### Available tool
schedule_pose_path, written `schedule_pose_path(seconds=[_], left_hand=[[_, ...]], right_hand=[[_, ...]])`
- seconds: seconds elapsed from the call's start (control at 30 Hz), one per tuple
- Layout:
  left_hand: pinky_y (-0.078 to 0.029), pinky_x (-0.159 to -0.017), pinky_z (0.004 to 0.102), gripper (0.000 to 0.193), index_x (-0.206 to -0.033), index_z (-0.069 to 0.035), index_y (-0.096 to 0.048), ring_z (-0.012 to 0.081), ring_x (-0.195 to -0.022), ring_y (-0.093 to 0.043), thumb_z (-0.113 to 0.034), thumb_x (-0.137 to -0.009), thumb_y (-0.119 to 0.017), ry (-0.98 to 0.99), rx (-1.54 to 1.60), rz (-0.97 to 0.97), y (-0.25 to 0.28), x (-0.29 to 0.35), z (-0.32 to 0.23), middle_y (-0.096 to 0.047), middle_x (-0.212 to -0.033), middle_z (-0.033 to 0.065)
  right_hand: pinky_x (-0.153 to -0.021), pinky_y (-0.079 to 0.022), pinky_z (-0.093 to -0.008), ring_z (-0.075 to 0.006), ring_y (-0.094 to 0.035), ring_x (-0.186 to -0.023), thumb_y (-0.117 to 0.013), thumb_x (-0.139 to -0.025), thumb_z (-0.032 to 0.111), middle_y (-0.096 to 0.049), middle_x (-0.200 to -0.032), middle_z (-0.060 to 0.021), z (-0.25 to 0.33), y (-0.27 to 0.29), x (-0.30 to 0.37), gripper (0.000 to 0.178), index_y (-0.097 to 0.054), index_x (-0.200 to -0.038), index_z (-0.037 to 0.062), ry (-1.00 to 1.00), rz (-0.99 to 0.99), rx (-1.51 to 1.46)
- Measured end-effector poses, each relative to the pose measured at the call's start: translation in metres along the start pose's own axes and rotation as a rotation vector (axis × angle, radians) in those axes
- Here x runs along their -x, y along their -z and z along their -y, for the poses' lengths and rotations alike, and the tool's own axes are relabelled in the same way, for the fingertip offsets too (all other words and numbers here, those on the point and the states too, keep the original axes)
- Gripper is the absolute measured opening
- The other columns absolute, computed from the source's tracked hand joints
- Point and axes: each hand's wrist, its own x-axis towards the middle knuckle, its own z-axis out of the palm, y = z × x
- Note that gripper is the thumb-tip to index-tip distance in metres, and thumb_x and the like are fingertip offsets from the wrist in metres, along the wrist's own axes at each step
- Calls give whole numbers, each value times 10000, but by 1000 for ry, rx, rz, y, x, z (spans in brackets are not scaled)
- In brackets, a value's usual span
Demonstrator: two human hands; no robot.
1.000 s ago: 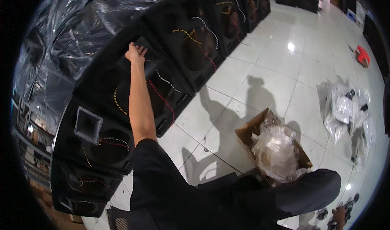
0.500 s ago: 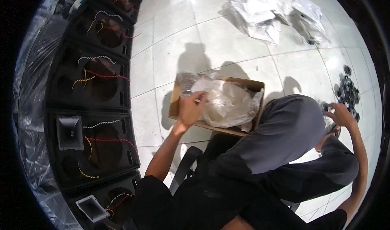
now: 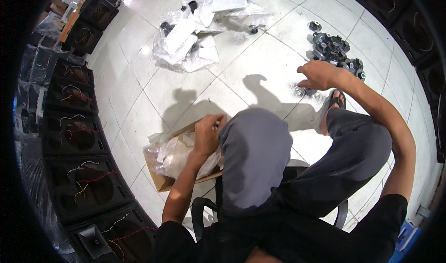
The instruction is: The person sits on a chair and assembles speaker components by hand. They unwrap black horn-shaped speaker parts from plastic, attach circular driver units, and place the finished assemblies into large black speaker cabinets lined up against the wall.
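My left hand (image 3: 209,133) is over the right side of an open cardboard box (image 3: 163,184), close to my knee. Its fingers are curled together; what they hold, if anything, is hidden. Crumpled clear plastic wrapping (image 3: 174,158) fills the box. My right hand (image 3: 319,75) reaches out over the floor with thumb and forefinger apart and nothing visible between them. Just below it lies a small clear plastic bag (image 3: 302,91). Beside that hand, several round black parts with pale centres (image 3: 332,46) sit in a cluster on the tiles.
Black speaker cabinets (image 3: 76,133) with loose twisted wires line the left side; one holds a square horn (image 3: 95,240). More cabinets (image 3: 416,28) stand at the upper right. White pieces in clear plastic (image 3: 195,35) lie on the far floor. My sandalled foot (image 3: 338,100) is below the black parts.
The view has swung right, so the box now appears lower left. My left hand has shifted from the wrapping to the box's right side. My right hand now reaches farther forward, fingers apart.
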Motion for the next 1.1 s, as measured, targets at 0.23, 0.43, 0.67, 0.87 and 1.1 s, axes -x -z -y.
schedule_pose_path(seconds=[0.23,0.43,0.67,0.87,1.1], left_hand=[[-509,-654,338,219,-876,18,-693,257,-690,-679,-179,-885,-598,244,34,18,-62,-109,37,-695,-755,145],[-526,-609,317,264,-890,38,-687,205,-682,-672,-204,-876,-584,456,183,96,-122,-178,89,-702,-776,144],[-591,-675,341,306,-1072,75,-607,224,-780,-673,-170,-898,-548,772,680,8,-140,-282,97,-684,-941,179],[-605,-650,367,300,-1059,135,-558,307,-777,-691,-96,-868,-552,848,741,-125,-148,-341,125,-673,-957,255],[-606,-794,423,352,-1146,237,-440,393,-918,-667,-30,-922,-496,867,974,-351,-170,-412,157,-589,-1113,321]], right_hand=[[-788,-524,-449,-399,-652,-899,-643,-876,357,-666,-896,-248,-44,-1,11,416,-625,-951,-52,-28,39,-4],[-790,-509,-458,-405,-635,-907,-635,-883,331,-654,-906,-237,-64,-8,-3,397,-594,-996,-48,112,-45,-67],[-778,-499,-468,-410,-625,-896,-620,-893,314,-637,-895,-228,-119,-33,-25,376,-579,-987,-47,191,-28,-139],[-841,-492,-459,-413,-615,-960,-609,-905,294,-641,-1022,-249,-158,-30,-38,441,-573,-1178,-51,192,66,-208],[-810,-496,-458,-402,-609,-948,-611,-903,311,-627,-967,-226,-215,0,-36,431,-570,-1141,-46,204,122,-216]])
